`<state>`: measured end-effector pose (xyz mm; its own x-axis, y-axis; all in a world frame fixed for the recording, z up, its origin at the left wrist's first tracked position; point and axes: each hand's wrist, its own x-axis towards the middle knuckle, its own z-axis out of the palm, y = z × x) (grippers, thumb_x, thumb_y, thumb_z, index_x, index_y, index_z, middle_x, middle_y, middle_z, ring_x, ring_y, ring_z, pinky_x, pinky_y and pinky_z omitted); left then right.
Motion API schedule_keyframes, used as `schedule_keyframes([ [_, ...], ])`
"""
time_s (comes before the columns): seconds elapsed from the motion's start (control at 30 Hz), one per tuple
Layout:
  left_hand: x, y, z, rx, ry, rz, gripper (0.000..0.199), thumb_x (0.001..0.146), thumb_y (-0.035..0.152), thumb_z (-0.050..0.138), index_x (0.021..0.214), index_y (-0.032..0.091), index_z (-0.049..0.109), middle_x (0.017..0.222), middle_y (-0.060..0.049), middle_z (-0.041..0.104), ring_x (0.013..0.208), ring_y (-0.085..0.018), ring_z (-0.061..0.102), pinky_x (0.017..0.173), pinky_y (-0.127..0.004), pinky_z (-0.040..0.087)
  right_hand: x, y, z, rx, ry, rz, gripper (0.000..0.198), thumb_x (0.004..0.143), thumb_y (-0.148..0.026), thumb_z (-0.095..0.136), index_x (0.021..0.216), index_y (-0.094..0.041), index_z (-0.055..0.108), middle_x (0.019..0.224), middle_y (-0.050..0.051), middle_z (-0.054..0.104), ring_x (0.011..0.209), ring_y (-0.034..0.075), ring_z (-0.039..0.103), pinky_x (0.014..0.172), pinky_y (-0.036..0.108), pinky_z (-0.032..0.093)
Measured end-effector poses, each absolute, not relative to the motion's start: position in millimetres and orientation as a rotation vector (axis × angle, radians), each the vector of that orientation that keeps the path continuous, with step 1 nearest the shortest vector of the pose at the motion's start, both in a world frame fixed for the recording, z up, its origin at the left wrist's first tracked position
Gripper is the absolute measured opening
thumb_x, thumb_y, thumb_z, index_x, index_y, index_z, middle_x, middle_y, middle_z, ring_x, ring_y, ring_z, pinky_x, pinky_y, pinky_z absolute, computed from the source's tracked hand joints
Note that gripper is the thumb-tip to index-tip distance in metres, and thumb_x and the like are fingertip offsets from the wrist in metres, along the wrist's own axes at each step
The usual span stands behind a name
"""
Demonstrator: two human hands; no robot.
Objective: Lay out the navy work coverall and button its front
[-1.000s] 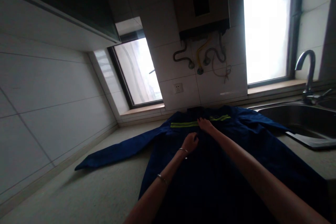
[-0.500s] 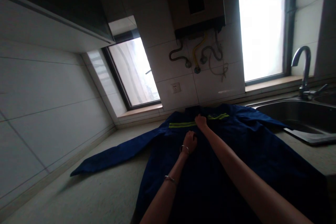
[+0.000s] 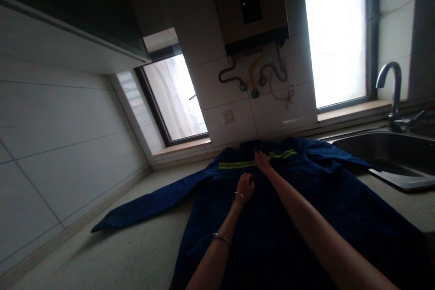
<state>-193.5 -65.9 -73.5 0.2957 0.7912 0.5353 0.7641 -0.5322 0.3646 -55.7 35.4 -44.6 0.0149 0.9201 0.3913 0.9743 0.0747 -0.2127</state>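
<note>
A dark blue long-sleeved jacket [image 3: 207, 217] with yellow-green stripes across its chest lies spread on the countertop, its collar toward the wall. My right hand [image 3: 263, 161] is closed on the jacket's front at the gap between the stripes, just below the collar. Slightly nearer to me and to the left, my left hand [image 3: 245, 186] has its fingers curled in on the front middle of the jacket. Two bangles circle my left wrist and forearm. The cloth between the fingers is dark and mostly hidden.
A steel sink [image 3: 384, 149] with a curved tap [image 3: 394, 90] is at the right, the jacket's sleeve reaching its edge. A water heater [image 3: 251, 9] with pipes hangs on the tiled wall above a socket [image 3: 228, 116]. An overhead cabinet [image 3: 78, 31] juts out at the left.
The view has tilted a little. My right hand has shifted very slightly on the jacket's front, its fingers a bit differently placed. The left hand and the jacket stay nearly the same.
</note>
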Motion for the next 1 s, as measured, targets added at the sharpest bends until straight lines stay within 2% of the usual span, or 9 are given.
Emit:
schedule_keyframes([
  [0.2, -193, -71, -72, 2.477, 1.534, 1.061, 0.02, 0.077, 0.005, 0.044, 0.086, 0.015, 0.059, 0.09, -0.006, 0.057, 0.092, -0.017, 0.053, 0.088, -0.03, 0.042, -48, 47, -47, -1.885, -1.915, -0.017, 0.025, 0.088, -0.024, 0.045, 0.111, -0.016, 0.053, 0.104, 0.014, 0.062, 0.099, 0.023, 0.06, 0.077, 0.033, 0.045],
  [0.43, -193, -68, -73, 2.435, 1.574, 1.075, 0.02, 0.076, 0.006, 0.045, 0.086, 0.016, 0.059, 0.091, -0.005, 0.058, 0.092, -0.016, 0.055, 0.088, -0.029, 0.043, -48, 40, -50, -1.831, -1.852, -0.03, 0.028, 0.092, -0.026, 0.039, 0.116, -0.015, 0.047, 0.105, 0.012, 0.061, 0.097, 0.02, 0.059, 0.073, 0.027, 0.044],
  [0.73, -193, -68, -77, 2.417, 1.548, 1.139, 0.023, 0.08, 0.01, 0.045, 0.097, 0.012, 0.06, 0.097, -0.009, 0.061, 0.093, -0.018, 0.057, 0.089, -0.03, 0.043, -37, 15, -38, -1.633, -2.018, -0.151, 0.023, 0.092, -0.016, 0.039, 0.102, -0.014, 0.06, 0.108, 0.01, 0.059, 0.107, 0.016, 0.049, 0.086, 0.021, 0.038],
  [0.87, -194, -67, -72, 2.34, 1.542, 1.224, 0.024, 0.079, 0.008, 0.045, 0.097, 0.012, 0.061, 0.096, -0.009, 0.063, 0.09, -0.017, 0.058, 0.087, -0.029, 0.045, -32, 5, -27, -1.602, -2.015, -0.199, 0.029, 0.093, -0.014, 0.033, 0.107, -0.016, 0.058, 0.109, 0.01, 0.057, 0.107, 0.017, 0.048, 0.08, 0.023, 0.041],
  [1.0, -196, -49, -34, 2.067, 1.783, 1.446, 0.027, 0.085, 0.009, 0.041, 0.103, 0.011, 0.061, 0.104, -0.012, 0.062, 0.099, -0.019, 0.056, 0.091, -0.031, 0.043, -30, -5, -21, -1.53, -2.02, -0.271, 0.03, 0.094, -0.016, 0.031, 0.11, -0.022, 0.055, 0.112, 0.007, 0.055, 0.11, 0.018, 0.044, 0.072, 0.024, 0.042],
])
